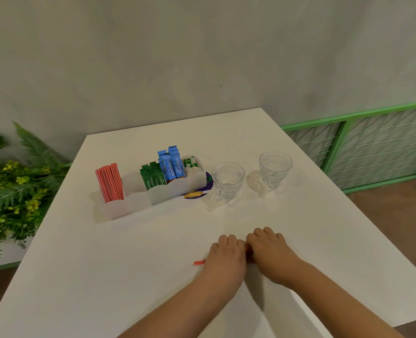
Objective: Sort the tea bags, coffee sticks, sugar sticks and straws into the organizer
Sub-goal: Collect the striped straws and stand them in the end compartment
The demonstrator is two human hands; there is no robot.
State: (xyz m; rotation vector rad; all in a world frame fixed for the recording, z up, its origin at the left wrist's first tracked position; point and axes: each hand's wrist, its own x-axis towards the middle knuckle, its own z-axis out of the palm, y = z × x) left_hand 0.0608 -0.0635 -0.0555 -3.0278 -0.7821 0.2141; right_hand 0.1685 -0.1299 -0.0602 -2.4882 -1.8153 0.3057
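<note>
Both hands (247, 252) curl over a red straw (199, 262); organizer (153, 196) holds straws, sticks, tea bags.

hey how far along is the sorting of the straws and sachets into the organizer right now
Nearly done. The frosted white plastic organizer already holds red striped straws, green sugar sticks, blue coffee sticks and white-and-green tea bags. In hand: one last red straw pokes out from under the left hand, with the right hand beside it; their grip is hidden. That straw still has to join the bundle.
</note>
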